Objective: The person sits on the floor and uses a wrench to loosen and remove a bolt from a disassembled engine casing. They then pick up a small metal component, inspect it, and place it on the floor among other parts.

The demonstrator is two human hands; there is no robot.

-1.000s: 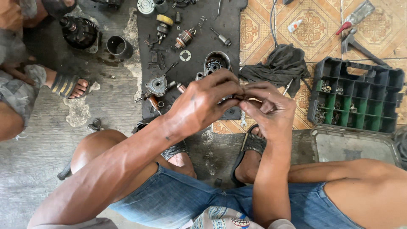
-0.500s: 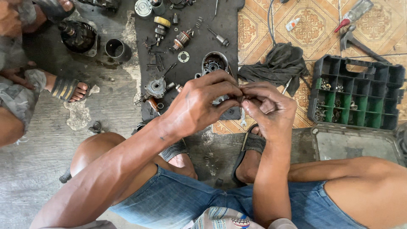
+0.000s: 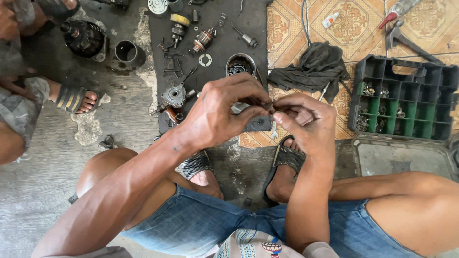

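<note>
The black rubber mat [image 3: 210, 71] lay on the floor beyond the grip, strewn with motor parts, and beside it to the right ran patterned floor tiles [image 3: 354, 24]. Well off to the right of the grip stood an open black-and-green parts organiser [image 3: 404, 98] holding small fasteners in its compartments, its lid [image 3: 401, 157] flat just nearer the person. A dark rag [image 3: 315, 67] was heaped on the tiles beyond and a little right of the grip. Far to the upper left sat a round motor housing [image 3: 83, 38], with a short black cylinder [image 3: 128, 52] next to it, and another person's sandalled foot [image 3: 76, 99] rested at the left. On the mat, directly beyond the grip, lay a round gear case [image 3: 239, 64]; to its left were a small gear assembly [image 3: 174, 95], a copper-wound armature [image 3: 203, 40] and a flat washer [image 3: 205, 60]. The left hand [image 3: 220, 112] and the right hand [image 3: 306, 122] met above the person's sandalled feet, fingertips pressed together, both pinching a small dark part [image 3: 264, 104] between them; the piece was so tiny and so covered by the fingers that its kind could not be told. A small spanner [image 3: 274, 131] lay on the tiles just below the grip.
</note>
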